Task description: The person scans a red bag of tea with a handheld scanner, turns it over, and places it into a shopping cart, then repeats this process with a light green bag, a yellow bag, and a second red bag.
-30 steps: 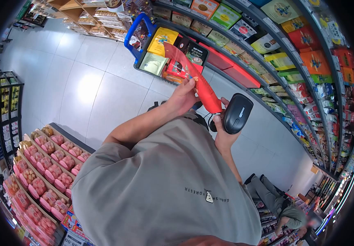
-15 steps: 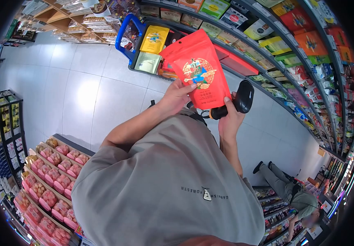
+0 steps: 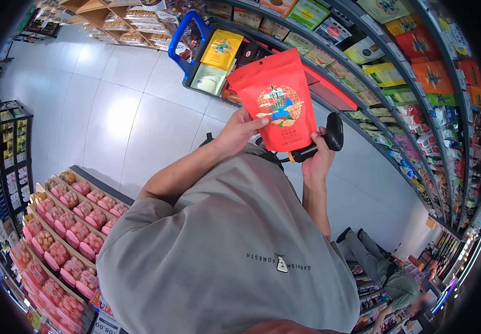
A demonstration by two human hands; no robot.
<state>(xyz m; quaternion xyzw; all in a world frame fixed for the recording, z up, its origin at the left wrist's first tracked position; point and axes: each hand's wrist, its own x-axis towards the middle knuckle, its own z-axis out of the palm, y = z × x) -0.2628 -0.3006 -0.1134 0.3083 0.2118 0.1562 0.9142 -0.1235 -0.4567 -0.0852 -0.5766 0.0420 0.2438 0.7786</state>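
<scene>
A red pouch (image 3: 279, 100) with a round gold and blue picture is held in front of me, its printed face toward the camera. My left hand (image 3: 238, 131) grips its left edge, with the thumb on the front. The lower right corner is pinched by my right hand (image 3: 319, 158), which also holds a black handheld device (image 3: 334, 132) with a rounded head. Behind the pouch stands a basket with a blue handle (image 3: 176, 49), containing a yellow pouch (image 3: 221, 49) and a pale green pouch (image 3: 209, 79).
Shelves of packaged goods (image 3: 388, 75) curve along the right. Pink-lidded jars (image 3: 76, 231) fill a stepped display at lower left. Wooden shelves (image 3: 115, 22) are at upper left. Another person (image 3: 382, 267) is at lower right, beside a shelf.
The red pouch has shifted slightly right and down in the view, still in both hands. The basket and shelves appear farther right, and the other person appears lower and more to the left.
</scene>
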